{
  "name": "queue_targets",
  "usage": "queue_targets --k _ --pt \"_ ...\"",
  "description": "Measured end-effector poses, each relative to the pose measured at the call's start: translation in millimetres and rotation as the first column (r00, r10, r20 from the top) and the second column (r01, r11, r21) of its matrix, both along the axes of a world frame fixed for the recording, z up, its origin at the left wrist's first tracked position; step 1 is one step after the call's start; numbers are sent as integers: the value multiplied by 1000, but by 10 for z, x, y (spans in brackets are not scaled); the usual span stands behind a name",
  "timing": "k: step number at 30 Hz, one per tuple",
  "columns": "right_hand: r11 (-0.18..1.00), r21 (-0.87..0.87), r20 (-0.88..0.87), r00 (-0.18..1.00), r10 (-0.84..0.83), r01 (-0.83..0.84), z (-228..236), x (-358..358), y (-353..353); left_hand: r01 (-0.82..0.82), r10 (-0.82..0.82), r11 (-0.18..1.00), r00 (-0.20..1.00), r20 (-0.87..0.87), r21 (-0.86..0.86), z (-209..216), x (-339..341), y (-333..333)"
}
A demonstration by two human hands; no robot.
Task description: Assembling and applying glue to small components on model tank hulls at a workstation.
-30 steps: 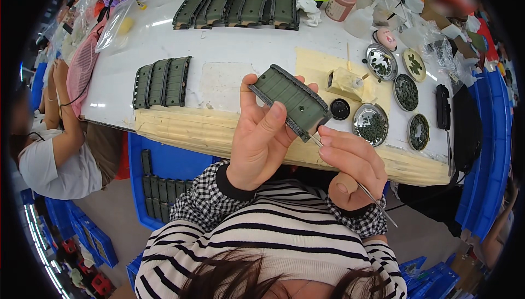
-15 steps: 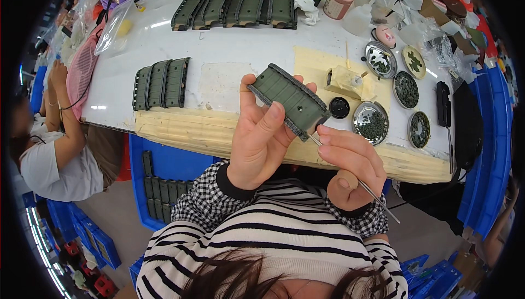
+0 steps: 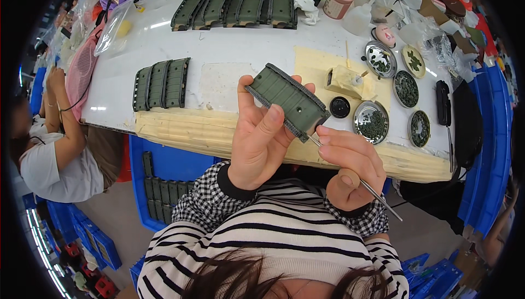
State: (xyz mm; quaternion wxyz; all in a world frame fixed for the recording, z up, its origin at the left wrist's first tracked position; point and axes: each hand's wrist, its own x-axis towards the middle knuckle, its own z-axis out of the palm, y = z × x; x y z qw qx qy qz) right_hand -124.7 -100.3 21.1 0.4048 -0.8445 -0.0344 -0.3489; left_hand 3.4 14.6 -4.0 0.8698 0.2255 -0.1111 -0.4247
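Note:
My left hand (image 3: 256, 135) grips a dark green curved plate (image 3: 287, 101) with ridged black strips along its long edges and a small hole near its lower end. The thumb lies over its near side and the fingers are behind it. Between the fingers of my right hand (image 3: 353, 162) is a slim metal rod-like tool (image 3: 381, 200), its tip at the plate's lower right corner. What the tip touches is too small to make out. Similar green plates (image 3: 161, 84) lie in a group on the left of the table, and another row of green plates (image 3: 235, 8) stands at the back.
Round dishes of small dark green pieces (image 3: 406, 89) stand on the right, near a small black pot (image 3: 339, 107) and a paper-covered block (image 3: 350, 83). A blue bin (image 3: 180, 159) with dark parts sits below the table's padded front edge (image 3: 180, 132). Another person (image 3: 60, 151) sits at left.
The plate has tilted very slightly in my left hand. The outer end of the metal tool has shifted a little to the right; both hands otherwise stay in place.

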Motion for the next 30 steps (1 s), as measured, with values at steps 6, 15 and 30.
queue_targets --k 6,15,30 --pt "979 203 124 992 2 -27 -52 0 -2 25 -26 999 998 -56 -29 6 0 -17" --pt "904 420 224 956 -191 82 -220 -33 75 188 -131 979 873 -470 76 137 149 -69" --pt "966 239 175 974 -141 97 -223 13 26 175 -115 982 863 -492 77 125 186 -144"
